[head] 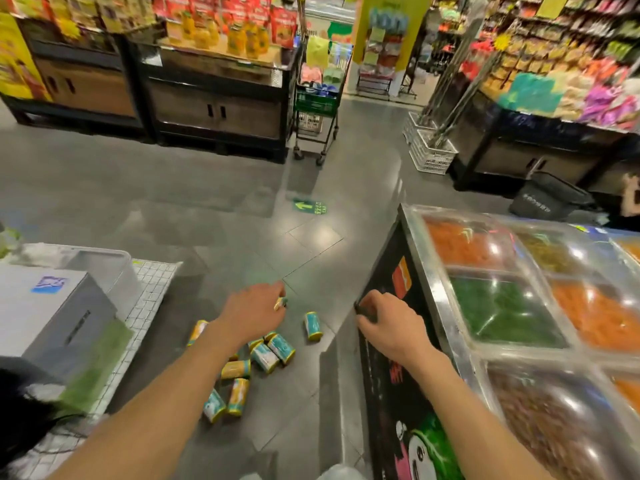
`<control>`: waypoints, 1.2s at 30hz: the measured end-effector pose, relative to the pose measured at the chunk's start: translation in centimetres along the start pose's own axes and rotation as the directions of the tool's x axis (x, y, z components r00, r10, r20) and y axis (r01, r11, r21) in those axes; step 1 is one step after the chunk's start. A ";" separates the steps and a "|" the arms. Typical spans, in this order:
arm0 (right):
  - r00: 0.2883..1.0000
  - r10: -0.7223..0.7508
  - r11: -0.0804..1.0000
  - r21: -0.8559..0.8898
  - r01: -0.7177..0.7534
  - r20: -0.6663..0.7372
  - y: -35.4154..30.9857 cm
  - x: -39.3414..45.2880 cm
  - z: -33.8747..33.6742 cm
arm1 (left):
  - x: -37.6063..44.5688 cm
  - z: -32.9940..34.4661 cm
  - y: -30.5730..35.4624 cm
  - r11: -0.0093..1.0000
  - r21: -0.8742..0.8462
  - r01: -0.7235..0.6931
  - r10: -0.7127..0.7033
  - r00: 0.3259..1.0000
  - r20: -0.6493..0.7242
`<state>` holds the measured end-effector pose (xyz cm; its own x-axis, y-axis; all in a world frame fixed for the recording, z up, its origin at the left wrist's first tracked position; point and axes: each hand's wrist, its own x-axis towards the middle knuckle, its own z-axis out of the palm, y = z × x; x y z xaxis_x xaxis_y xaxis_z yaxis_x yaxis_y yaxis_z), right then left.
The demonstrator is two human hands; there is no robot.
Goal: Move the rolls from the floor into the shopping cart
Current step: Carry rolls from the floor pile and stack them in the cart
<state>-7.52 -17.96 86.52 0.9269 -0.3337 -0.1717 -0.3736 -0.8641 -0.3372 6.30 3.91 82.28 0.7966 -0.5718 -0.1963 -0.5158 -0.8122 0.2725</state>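
Note:
Several small rolls in teal and yellow wrappers lie scattered on the grey floor, most in a cluster [265, 356] and one apart [313, 326]. My left hand [254, 310] reaches down over them, and its fingertips pinch one roll [281, 303], which is mostly hidden by the fingers. My right hand [384, 323] curls its fingers round the corner edge of the black side panel [388, 375] of a display counter. A white wire shopping cart [152, 289] stands at the left, holding a grey box [45, 313].
The counter on the right has clear domed lids [502, 306] over bulk foods. A green cart [315, 105] stands far ahead by dark shelving units. White crates [431, 157] sit at the right aisle. A green arrow sticker [310, 206] marks the floor.

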 end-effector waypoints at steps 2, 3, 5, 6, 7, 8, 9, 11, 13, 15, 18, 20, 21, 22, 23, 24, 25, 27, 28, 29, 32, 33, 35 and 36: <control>1.000 -0.010 1.000 -0.017 0.011 0.022 0.5 3.5 0.3 | 3.0 0.3 -0.7 1.000 0.005 0.010 -0.010 1.000 0.013; 0.999 -0.016 0.999 -0.036 0.017 0.034 0.9 5.4 0.7 | 4.5 0.5 -1.0 1.000 0.018 0.020 -0.020 1.000 0.015; 0.998 -0.021 0.997 -0.074 0.026 0.067 1.6 9.5 1.7 | 7.6 0.9 -2.0 0.997 0.067 0.040 -0.041 0.999 0.021; 0.996 -0.026 0.995 -0.093 0.034 0.091 2.0 11.7 2.4 | 9.3 1.2 -2.6 0.995 0.089 0.052 -0.055 0.998 0.031; 0.992 -0.032 0.993 -0.112 0.045 0.118 2.3 14.0 3.0 | 11.1 1.6 -3.1 0.992 0.106 0.065 -0.070 0.997 0.045; 0.988 -0.035 0.991 -0.122 0.053 0.147 2.8 16.4 3.8 | 13.0 2.0 -3.6 0.990 0.117 0.080 -0.087 0.995 0.055; 0.984 -0.038 0.990 -0.126 0.061 0.174 3.4 18.9 4.6 | 15.0 2.5 -4.1 0.988 0.124 0.095 -0.104 0.993 0.063; 0.975 -0.044 0.989 -0.128 0.074 0.218 4.5 23.8 6.1 | 18.8 3.4 -4.4 0.985 0.124 0.120 -0.131 0.988 0.082; 0.966 -0.032 0.991 -0.115 0.063 0.255 5.9 28.4 7.9 | 22.7 5.0 -4.5 0.983 0.118 0.142 -0.152 0.985 0.078; 0.958 -0.021 0.995 -0.087 0.048 0.287 7.2 32.2 10.2 | 26.4 7.3 -4.7 0.984 0.106 0.146 -0.157 0.983 0.098; 0.949 -0.011 0.997 -0.073 0.035 0.314 9.9 37.1 15.2 | 31.7 12.6 -5.7 0.988 0.080 0.134 -0.142 0.983 0.112; 0.941 -0.009 0.997 -0.075 0.036 0.337 12.0 40.0 19.5 | 34.9 17.3 -7.0 0.991 0.058 0.120 -0.127 0.982 0.141; 0.936 -0.008 0.997 -0.072 0.036 0.351 13.1 41.5 22.1 | 36.4 20.0 -7.9 0.991 0.053 0.122 -0.129 0.979 0.156; 0.931 -0.001 0.997 -0.068 0.028 0.364 14.3 42.9 24.9 | 37.9 23.0 -9.0 0.991 0.052 0.123 -0.131 0.976 0.176; 0.927 0.010 0.998 -0.064 0.015 0.375 15.5 44.2 27.8 | 39.4 26.3 -10.1 0.992 0.049 0.120 -0.127 0.972 0.198; 0.924 0.019 0.998 -0.062 0.005 0.382 16.8 45.5 30.9 | 40.8 29.7 -11.1 0.993 0.047 0.110 -0.118 0.969 0.216; 0.920 0.026 0.998 -0.065 -0.001 0.390 18.0 46.7 34.0 | 42.0 33.2 -12.1 0.994 0.051 0.098 -0.108 0.967 0.233; 0.917 0.039 0.997 -0.080 -0.007 0.397 20.7 48.8 40.3 | 44.4 39.8 -14.0 0.994 0.074 0.075 -0.092 0.959 0.268; 0.917 0.040 0.997 -0.083 -0.007 0.398 22.0 49.9 43.4 | 45.5 42.9 -15.0 0.993 0.096 0.065 -0.089 0.957 0.277; 0.917 0.039 0.997 -0.083 -0.007 0.397 23.4 51.0 46.3 | 46.6 45.8 -15.9 0.992 0.115 0.051 -0.081 0.958 0.277; 0.918 0.039 0.996 -0.085 -0.006 0.394 26.8 53.7 54.5 | 49.7 53.8 -18.5 0.991 0.137 0.002 -0.038 0.963 0.265; 0.917 0.040 0.996 -0.089 -0.005 0.396 27.7 54.6 57.0 | 50.6 56.2 -19.2 0.990 0.139 -0.007 -0.031 0.962 0.271; 0.920 0.035 0.996 -0.093 0.002 0.391 29.4 56.1 61.3 | 52.4 60.3 -20.3 0.990 0.141 -0.024 -0.013 0.967 0.255; 0.923 0.036 0.996 -0.092 0.000 0.384 30.3 56.8 63.2 | 53.2 62.1 -20.8 0.989 0.143 -0.034 -0.002 0.970 0.245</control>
<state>31.59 -39.29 8.10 0.8281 -0.1940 -0.5259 -0.3686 -0.8953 -0.2502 39.86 -16.82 7.72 0.6959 -0.5814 -0.4216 -0.5828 -0.8002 0.1415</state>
